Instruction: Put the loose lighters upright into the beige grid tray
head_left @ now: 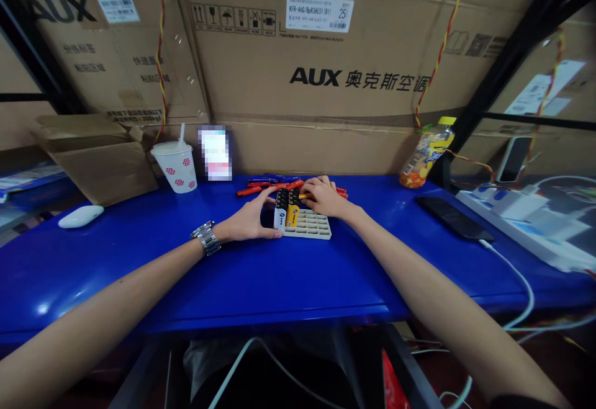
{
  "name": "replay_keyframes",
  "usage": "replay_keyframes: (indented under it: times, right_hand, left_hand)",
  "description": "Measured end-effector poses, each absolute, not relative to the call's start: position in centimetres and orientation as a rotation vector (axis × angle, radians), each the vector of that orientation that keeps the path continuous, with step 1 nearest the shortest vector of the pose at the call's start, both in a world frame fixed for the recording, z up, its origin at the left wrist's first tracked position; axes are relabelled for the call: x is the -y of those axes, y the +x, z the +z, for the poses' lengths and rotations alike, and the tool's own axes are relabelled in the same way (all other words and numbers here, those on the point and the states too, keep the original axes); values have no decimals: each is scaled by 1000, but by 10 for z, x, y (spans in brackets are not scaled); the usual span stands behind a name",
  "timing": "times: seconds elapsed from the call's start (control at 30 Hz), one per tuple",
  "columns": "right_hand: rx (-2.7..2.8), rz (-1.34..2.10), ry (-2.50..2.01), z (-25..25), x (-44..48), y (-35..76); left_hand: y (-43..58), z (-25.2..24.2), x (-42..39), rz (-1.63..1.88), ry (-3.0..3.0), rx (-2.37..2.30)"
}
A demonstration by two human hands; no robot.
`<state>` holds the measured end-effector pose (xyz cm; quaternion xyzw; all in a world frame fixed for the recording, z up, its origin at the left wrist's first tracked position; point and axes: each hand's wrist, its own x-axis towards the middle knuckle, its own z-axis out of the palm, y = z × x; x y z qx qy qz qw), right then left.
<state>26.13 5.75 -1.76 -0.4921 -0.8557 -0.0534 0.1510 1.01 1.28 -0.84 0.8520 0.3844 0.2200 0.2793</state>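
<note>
A pale grid tray (310, 230) lies on the blue table. Its left columns hold several small upright pieces (282, 200) with black tops and gold-coloured rings; their exact kind is unclear. The front one has a white label (279, 218), and its neighbour a yellow one (292, 215). My left hand (254, 216), a metal watch on its wrist, grips the tray's left side, thumb at the front corner and fingers around the back. Over the tray's rear, my right hand (325, 197) has its fingers closed on a small yellow piece (305, 196), partly hidden. Red and blue stick-shaped pieces (254, 189) lie behind.
At the back left are a lidded cup with a straw (176, 167), a lit screen (216, 154) and a cardboard box (97, 161). A white case (81, 216) lies far left. On the right are a drink bottle (426, 154), a dark phone (451, 218) and a power strip (526, 223) with cables.
</note>
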Motion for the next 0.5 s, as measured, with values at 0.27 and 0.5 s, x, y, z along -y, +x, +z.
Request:
replay_keyframes:
  times: [0.27, 0.5]
  right_hand:
    - [2169, 203, -1271, -8, -51, 262]
    - [1667, 697, -1193, -7, -54, 260]
  left_hand:
    - [14, -10, -13, 657, 2330, -1032]
    - [15, -19, -19, 792, 2271, -1070]
